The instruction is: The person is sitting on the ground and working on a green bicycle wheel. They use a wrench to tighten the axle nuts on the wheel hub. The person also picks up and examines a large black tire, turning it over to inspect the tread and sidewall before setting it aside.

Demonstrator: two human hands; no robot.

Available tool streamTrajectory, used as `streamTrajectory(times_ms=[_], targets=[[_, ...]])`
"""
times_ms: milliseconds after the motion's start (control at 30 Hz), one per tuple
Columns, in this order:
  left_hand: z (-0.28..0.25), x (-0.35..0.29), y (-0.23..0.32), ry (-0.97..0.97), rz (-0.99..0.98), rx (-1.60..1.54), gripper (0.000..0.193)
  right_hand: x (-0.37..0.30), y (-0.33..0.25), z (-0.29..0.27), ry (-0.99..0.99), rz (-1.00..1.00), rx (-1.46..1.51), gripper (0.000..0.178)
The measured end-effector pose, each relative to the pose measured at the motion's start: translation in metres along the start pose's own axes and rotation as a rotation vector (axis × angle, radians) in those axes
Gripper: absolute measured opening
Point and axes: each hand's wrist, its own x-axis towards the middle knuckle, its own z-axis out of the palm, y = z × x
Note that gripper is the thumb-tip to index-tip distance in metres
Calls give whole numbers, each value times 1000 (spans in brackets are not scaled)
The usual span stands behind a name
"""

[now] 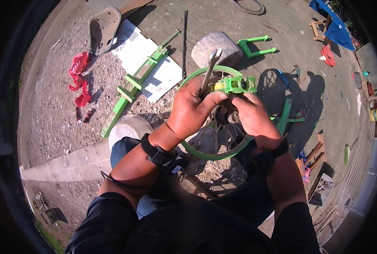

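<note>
My left hand is closed around a metal wrench, whose open jaw points up and away. Its thumb also presses on a bright green slotted part that looks like a bicycle pedal, with a round opening and yellow at its left end. My right hand grips the same part from below, with its fingertips partly hidden. Under both hands is a spoked wheel with a green rim and a dark hub; my hands cover part of it.
A long green frame lies partly across a white panel on the left. Red plastic pieces and a chair shell lie beyond. Ahead are a worn roller-like block and a green U-shaped bracket. A blue tool lies right.
</note>
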Motion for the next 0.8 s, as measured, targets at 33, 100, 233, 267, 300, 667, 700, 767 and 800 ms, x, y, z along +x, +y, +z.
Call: streamTrajectory(times_ms=[33, 100, 233, 267, 300, 667, 700, 767, 800], targets=[[-1, 1, -3, 2, 2, 3, 34, 1, -2, 0, -26, 23, 86, 30], [-4, 4, -2, -3, 34, 60, 35, 3, -14, 6, -36, 45, 269, 33], [-8, 7, -3, 9, 72, 139, 35, 2, -20, 11, 59, -55, 187, 32], [-9, 7, -2, 8, 50, 141, 35, 1, -21, 13, 74, -57, 184, 32], [-9, 7, 0, 6, 30, 143, 35, -1, -24, 14, 74, -13, 266, 31], [-17, 14, -2, 178, -72, 154, 31, 0, -32, -4, 144, 153, 486, 48], [-22, 14, -3, 213, -148, 152, 31, 1, -36, -2, 203, 144, 470, 55], [-30, 18, -13, 296, -185, 157, 31, 3, -33, -10, 250, 100, 613, 58], [-34, 19, -16, 326, -197, 170, 30, 4, -32, -14, 273, 76, 685, 59]])
